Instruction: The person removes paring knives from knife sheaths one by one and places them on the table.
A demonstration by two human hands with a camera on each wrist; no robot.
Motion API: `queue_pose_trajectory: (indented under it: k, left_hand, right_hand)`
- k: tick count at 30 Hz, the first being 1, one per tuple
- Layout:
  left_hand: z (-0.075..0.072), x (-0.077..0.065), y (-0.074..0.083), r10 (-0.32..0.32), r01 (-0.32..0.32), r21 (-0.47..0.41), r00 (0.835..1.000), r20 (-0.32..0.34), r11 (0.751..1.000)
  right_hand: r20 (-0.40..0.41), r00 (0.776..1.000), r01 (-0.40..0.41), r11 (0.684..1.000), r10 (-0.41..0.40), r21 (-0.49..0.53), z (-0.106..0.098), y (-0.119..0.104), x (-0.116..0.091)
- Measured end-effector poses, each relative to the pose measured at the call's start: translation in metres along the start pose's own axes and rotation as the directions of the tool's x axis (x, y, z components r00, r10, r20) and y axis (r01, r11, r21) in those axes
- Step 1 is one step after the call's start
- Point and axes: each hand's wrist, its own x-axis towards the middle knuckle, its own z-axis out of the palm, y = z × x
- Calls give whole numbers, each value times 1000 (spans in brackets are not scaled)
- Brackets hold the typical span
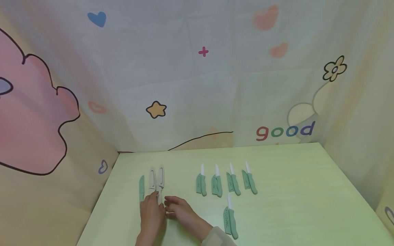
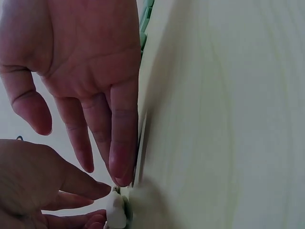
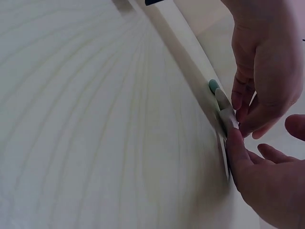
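Two white sheathed knives lie side by side at the table's left, the left one [image 1: 152, 178] and the right one [image 1: 161, 176] pointing to the back. My left hand [image 1: 152, 212] is over their handle ends; its fingertips pinch the white handle [image 2: 116, 210] of the right knife in the left wrist view. From the right, my right hand [image 1: 184, 212] reaches to that handle with relaxed fingers, thumb apart, fingertips right at it in the right wrist view. A green knife [image 1: 141, 186] lies just left of my left hand, its lower part hidden.
Several green knives with white blades lie beside their green sheaths in a back row, the rightmost knife [image 1: 250, 179] included. Another green knife [image 1: 232, 222] with its sheath is nearer the front. A printed curtain [image 1: 184, 85] hangs behind the pale green table [image 1: 301, 198].
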Motion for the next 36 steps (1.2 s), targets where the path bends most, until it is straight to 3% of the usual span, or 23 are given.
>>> queue_pose_trajectory:
  k: [5, 14, 22, 29, 36]
  left_hand:
    - [1, 0, 5, -18, 18, -17, 1000, 6, 1000]
    - [2, -1, 7, -14, 14, -22, 1000, -11, 1000]
    - [3, 5, 10, -57, 58, -16, 996, 72, 998]
    - [1, 4, 12, -87, 90, -63, 995, 51, 994]
    - [1, 5, 12, -123, 130, -125, 990, 63, 984]
  right_hand:
    - [-22, 1000, 10, 1000, -11, -29, 1, 0, 1]
    - [-61, 998, 9, 986, -19, -169, 0, -3, -2]
    - [-61, 997, 43, 992, -50, -117, -4, -1, 0]
    - [-71, 997, 40, 998, -43, -40, -8, -1, 2]
    - [-81, 996, 23, 999, -27, -41, -12, -3, 2]
